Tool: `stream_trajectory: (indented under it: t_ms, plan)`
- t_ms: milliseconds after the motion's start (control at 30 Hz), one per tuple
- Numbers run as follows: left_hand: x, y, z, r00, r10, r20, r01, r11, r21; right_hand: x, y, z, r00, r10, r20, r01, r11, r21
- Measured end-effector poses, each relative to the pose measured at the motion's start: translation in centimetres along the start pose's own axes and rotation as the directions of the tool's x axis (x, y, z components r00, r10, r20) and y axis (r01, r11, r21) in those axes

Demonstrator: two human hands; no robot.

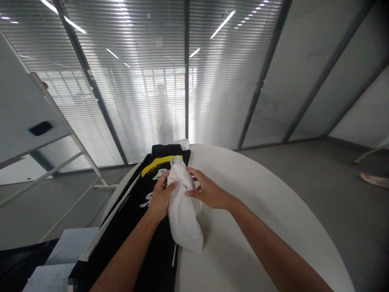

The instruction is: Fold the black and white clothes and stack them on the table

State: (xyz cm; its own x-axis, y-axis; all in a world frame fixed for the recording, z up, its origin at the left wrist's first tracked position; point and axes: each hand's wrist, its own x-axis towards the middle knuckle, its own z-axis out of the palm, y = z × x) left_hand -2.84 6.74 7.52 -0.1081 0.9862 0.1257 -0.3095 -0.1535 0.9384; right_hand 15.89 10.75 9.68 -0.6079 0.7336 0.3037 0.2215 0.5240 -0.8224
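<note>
A bunched white cloth point(184, 215) hangs upright between my two hands, its narrow gathered end at the top and its wider folds below. On its left side my left hand point(160, 196) grips it, thumb across the front. From the right, my right hand point(208, 190) pinches it between thumb and fingers; some fingertips are hidden behind the fabric. Beneath and to the left lies a black garment point(130, 239) with a yellow arc and white lettering, partly covered by the cloth and my left forearm. The cloth's exact kind does not show.
Both hands are over a round white table point(258, 182). At the lower left are white papers point(73, 245) beside the garment. A whiteboard on a metal stand point(88, 158) rises at the left. Glass partitions with blinds point(152, 101) stand behind the table.
</note>
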Motion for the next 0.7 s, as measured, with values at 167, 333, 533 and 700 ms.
stream_trajectory:
  t_ms: [167, 333, 533, 700]
  plan:
    - [-0.1, 0.3, 0.0, 1.0, -0.006, 0.017, 0.006, 1.0, -0.028, 0.1, -0.4, -0.9, 0.999, 0.036, 0.039, -0.041, 0.989, 0.141]
    - [-0.1, 0.4, -0.3, 1.0, 0.013, -0.011, -0.013, 1.0, 0.025, 0.4, -0.4, -1.5, 0.999, 0.047, 0.007, -0.047, 0.968, 0.247]
    - [0.3, 0.9, -1.1, 0.995, 0.074, -0.063, -0.058, 0.973, 0.222, 0.6, 0.1, -2.4, 0.942, 0.29, -0.168, -0.171, 0.847, 0.504]
    - [0.7, 1.5, -2.2, 0.996, 0.063, -0.059, -0.045, 0.961, 0.273, 0.5, 0.5, -4.7, 0.837, 0.494, -0.235, -0.188, 0.663, 0.724]
